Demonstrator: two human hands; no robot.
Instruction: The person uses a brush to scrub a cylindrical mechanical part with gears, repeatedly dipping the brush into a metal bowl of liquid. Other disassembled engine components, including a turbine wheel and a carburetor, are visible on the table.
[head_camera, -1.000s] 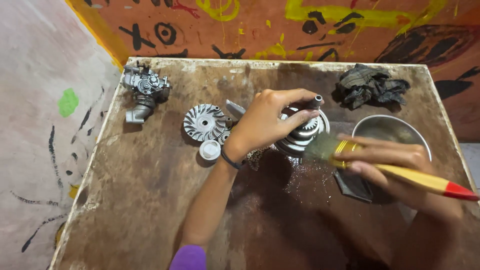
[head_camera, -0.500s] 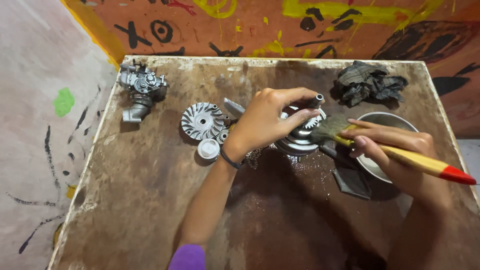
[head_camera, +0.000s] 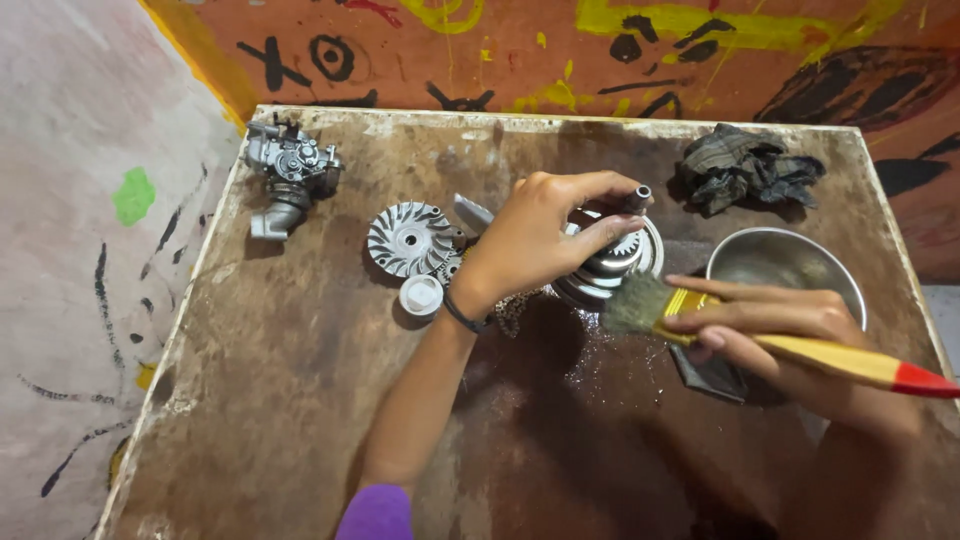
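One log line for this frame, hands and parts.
left hand: grip on pulley assembly | right hand: grip on paintbrush, bristles beside pulley | steel bowl: right

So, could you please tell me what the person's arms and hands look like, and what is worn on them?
Both hands are bare, with no gloves. The left hand has a thin dark band around its wrist, and a purple sleeve shows at the upper arm, near the picture's lower edge. The right hand and forearm show no ring, watch or sleeve.

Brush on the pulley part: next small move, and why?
Probably sweep the paintbrush back onto the round metal part. The right hand holds its bristles just off the part's lower edge, while the left hand grips the part by its shaft, and the wooden table there looks wet.
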